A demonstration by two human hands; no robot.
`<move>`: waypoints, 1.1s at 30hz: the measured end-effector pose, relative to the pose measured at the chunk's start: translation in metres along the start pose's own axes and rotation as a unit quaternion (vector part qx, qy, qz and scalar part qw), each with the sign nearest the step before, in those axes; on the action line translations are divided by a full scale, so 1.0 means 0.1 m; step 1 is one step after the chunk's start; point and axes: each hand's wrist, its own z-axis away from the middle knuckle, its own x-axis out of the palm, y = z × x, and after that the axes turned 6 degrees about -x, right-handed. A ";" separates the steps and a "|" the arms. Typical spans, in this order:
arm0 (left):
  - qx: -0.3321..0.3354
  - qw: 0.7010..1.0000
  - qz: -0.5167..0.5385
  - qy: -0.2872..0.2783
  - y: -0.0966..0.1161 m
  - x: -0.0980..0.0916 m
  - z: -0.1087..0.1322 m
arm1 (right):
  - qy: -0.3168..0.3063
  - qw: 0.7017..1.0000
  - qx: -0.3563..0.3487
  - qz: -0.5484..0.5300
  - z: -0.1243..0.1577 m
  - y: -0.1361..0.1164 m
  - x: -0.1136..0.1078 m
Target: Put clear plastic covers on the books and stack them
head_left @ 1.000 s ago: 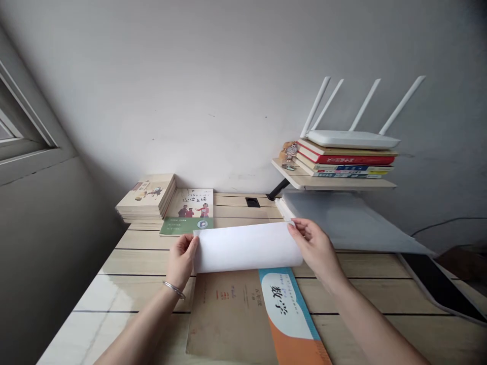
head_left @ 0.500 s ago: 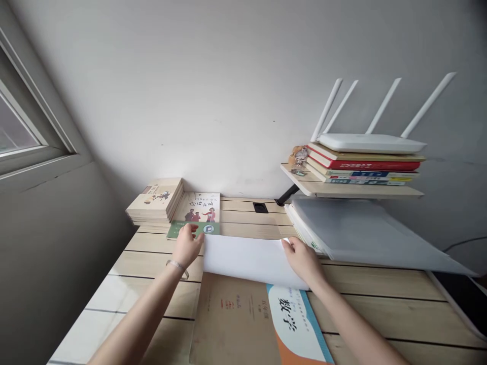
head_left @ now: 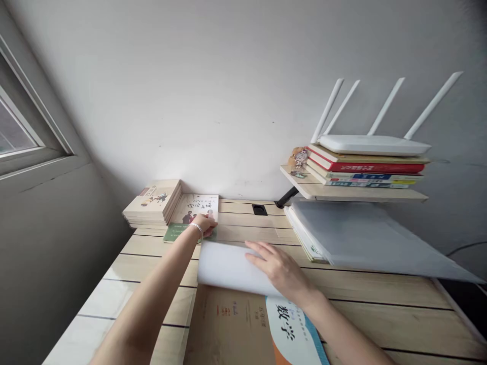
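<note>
A white sheet [head_left: 228, 266] is folded over the top part of a brown textbook [head_left: 224, 324] with a blue and orange cover edge. My right hand [head_left: 279, 268] rests on the sheet's right part, its fingers spread and pointing left. Beyond the sheet, my left hand [head_left: 205, 224] reaches over the right edge of a green and white booklet [head_left: 177, 231]; its fingers are bent together, and what they grip, if anything, is hidden. Clear film seems to lie on the table behind the sheet.
A stack of beige books [head_left: 152, 203] stands at the back left. On the right, a small raised shelf [head_left: 342, 191] holds books and a white router [head_left: 375, 144]. Beneath it lie papers under a translucent folder [head_left: 365, 233]. A black socket [head_left: 259, 209] sits near the wall.
My left hand has moved from the sheet's left corner up and right to the booklet's edge. My right hand has let go of the sheet's corner, moved left and spread over the sheet.
</note>
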 end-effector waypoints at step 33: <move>0.090 0.940 0.259 -0.201 -0.33 -0.14 1.02 | 0.070 0.948 0.295 -0.100 -0.37 -0.26 0.25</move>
